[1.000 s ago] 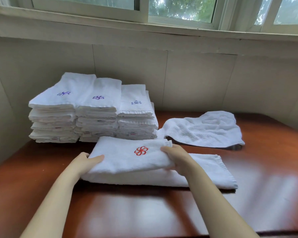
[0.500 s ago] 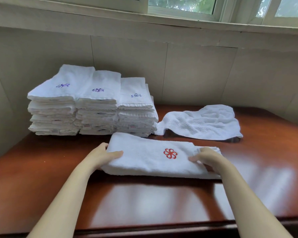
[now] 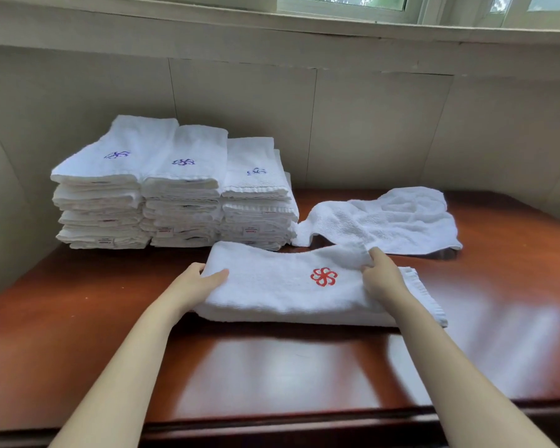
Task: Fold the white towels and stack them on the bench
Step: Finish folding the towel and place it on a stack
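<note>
My left hand [image 3: 197, 283] and right hand [image 3: 379, 275] pinch the folded towel [image 3: 282, 286] by its ends; next, I'd carry it onto the stacks [image 3: 175, 185] just beyond.

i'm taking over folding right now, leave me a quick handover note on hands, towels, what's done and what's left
Left hand grips the left end of the folded white towel with the red flower emblem; right hand pinches its top layer near the right end.
That towel lies on the polished reddish-brown wooden bench, in front of the stacks.
Done: three side-by-side stacks of folded white towels with purple emblems stand against the wall at back left.
Left: finish this fold and stack it, then fold the rumpled white terry towel lying at back right.
</note>
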`<state>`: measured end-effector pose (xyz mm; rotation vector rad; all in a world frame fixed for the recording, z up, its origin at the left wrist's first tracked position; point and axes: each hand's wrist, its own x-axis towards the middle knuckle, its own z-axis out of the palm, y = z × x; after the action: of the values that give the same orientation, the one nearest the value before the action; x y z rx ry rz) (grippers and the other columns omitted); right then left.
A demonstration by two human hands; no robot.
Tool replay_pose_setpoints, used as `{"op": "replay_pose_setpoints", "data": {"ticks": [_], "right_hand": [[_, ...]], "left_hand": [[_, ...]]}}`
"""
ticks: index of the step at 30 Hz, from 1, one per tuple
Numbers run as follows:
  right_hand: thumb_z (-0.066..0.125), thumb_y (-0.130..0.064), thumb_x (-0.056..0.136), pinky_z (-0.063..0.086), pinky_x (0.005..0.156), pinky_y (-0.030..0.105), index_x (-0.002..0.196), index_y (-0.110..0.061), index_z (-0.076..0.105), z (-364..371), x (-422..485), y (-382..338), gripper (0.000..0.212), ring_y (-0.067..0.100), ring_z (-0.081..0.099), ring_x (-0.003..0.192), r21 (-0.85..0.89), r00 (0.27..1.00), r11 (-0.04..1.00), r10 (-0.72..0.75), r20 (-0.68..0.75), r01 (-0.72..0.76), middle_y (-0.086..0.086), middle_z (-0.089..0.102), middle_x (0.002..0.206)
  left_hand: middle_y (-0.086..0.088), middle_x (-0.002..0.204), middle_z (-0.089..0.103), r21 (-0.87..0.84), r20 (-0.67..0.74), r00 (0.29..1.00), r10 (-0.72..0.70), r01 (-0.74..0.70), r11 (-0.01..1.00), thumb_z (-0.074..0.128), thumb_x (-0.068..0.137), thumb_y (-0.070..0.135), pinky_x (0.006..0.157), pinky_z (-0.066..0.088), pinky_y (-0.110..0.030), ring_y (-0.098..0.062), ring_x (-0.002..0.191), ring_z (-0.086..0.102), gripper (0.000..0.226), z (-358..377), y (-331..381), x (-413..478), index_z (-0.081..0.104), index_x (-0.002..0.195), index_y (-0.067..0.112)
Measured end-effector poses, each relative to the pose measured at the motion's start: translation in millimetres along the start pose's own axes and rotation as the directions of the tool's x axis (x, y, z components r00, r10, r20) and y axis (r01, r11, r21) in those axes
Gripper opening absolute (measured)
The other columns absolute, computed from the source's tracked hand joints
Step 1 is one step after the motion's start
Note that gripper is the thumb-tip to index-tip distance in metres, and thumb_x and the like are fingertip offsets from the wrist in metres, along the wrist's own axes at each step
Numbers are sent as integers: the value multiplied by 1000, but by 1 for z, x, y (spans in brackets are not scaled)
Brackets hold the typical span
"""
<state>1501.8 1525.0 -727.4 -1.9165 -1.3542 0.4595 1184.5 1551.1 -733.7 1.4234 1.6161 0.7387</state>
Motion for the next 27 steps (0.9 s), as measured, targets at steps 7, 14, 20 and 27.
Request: {"op": "replay_pose_setpoints", "data": {"ticks": [7,14,20,27], "right_hand": [[43,-6,92,42,76,38,88,-5,53,-41,8,-13,11,29,53,84,176,966,978,-62,-253,109,9,60,87],[54,-24,94,34,75,33,100,-4,59,-51,16,45,21,39,55,104,-124,971,981,124,-206,-151,23,61,112],[55,-27,92,30,68,32,65,-15,41,-46,13,63,33,38,56,100,-208,983,966,128,-128,-153,13,60,87],[60,-29,88,27,62,31,64,-14,49,-69,17,36,31,26,46,75,-85,933,996,-47,-358,17,-6,50,65]], "left_hand": [[-6,115,63,-68,13,999,-36,37,997,52,87,59,82,56,-37,-22,95,66,65,2,0,2,49,132,12],[0,100,63,83,-10,1000,5,-4,997,53,84,60,60,47,-26,-17,80,64,68,14,7,-3,43,138,19],[0,118,51,95,-11,1000,7,-6,995,64,80,51,71,55,-32,-20,98,58,77,24,12,-4,34,143,19],[2,111,53,68,43,999,-17,14,998,74,78,34,53,44,-23,-7,78,55,81,27,10,4,30,143,15]]}}
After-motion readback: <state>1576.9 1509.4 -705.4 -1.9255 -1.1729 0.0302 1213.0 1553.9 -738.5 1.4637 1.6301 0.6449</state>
